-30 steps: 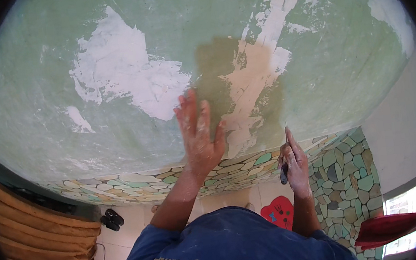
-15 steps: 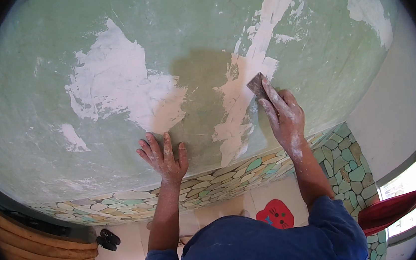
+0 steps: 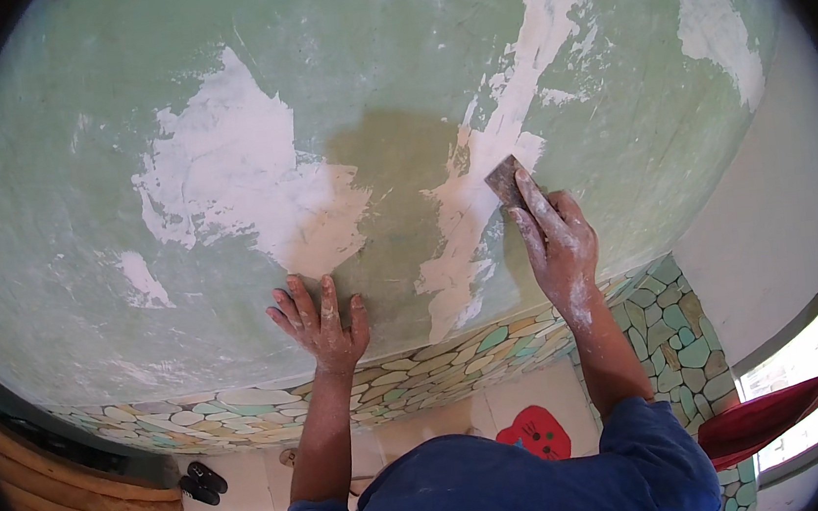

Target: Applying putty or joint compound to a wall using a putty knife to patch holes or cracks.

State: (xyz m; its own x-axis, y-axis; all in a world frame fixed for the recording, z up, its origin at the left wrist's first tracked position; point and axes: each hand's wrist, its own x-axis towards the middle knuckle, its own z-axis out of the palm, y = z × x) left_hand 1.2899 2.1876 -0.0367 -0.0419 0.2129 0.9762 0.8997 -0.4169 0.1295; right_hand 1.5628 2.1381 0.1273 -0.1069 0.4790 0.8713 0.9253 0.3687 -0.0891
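Note:
Dusted with white, my right hand [image 3: 564, 245] presses a small, flat, dark rectangular piece of sandpaper [image 3: 503, 181] against the green wall [image 3: 391, 70]. The fingers lie over its lower right end, hiding part of it. It sits at the lower right edge of a long whitish filler patch [image 3: 537, 46] that runs down the wall. My left hand [image 3: 325, 328] rests on the wall with its fingers spread and nothing in it, just below a broad white filler patch [image 3: 222, 155]. A head-shaped shadow falls between the two patches.
Pebble-like stone cladding [image 3: 420, 373] runs along the wall's foot. On the tiled floor lie a red mat [image 3: 544, 430] and black footwear [image 3: 204, 480]. An orange-brown curtain [image 3: 78, 504] hangs at left; a red curtain [image 3: 770, 428] crosses the bright window at right.
The view has shifted slightly, so the wall sits a little lower in the picture. Both hands keep nearly the same places on the wall, with the sandpaper still in my right hand.

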